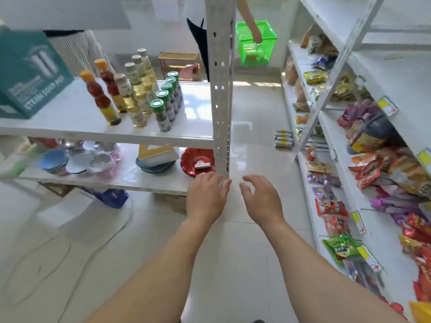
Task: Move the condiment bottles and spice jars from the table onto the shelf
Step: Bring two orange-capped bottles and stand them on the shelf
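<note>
White shelf (70, 117) edge beside open floor; left hand (206, 197), right hand (262, 199), fingers loose, holding nothing.

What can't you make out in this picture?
- Head view: jar and bottle labels, blurred and too small to read.
- Teal box: cut off by the left edge.
- Person with the green basket: mostly hidden behind the shelf post.
- The table: not in view.

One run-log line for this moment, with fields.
hands: left open, right open, both empty | bottles: on shelf | spice jars: beside bottles
</note>
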